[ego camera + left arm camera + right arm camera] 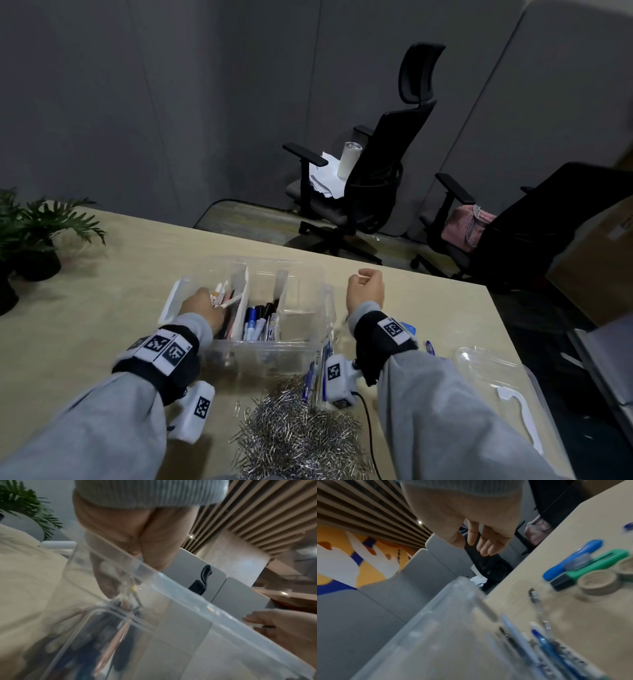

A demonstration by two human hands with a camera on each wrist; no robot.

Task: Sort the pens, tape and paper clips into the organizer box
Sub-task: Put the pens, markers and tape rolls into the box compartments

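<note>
The left hand (200,306) pinched a white pen (230,301) inside the organizer box's (274,353) leftmost compartment – the right hand (364,287) hovered beside it, loosely curled, empty – a careless release risked the pen wedging crosswise atop those inside

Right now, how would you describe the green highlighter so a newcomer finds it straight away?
Start at the clear organizer box on the tan table, then look at the bare tabletop to its right. There two tan tape rolls lie beside a blue marker. The green highlighter lies between them, the only green thing, with a black cap.
</note>
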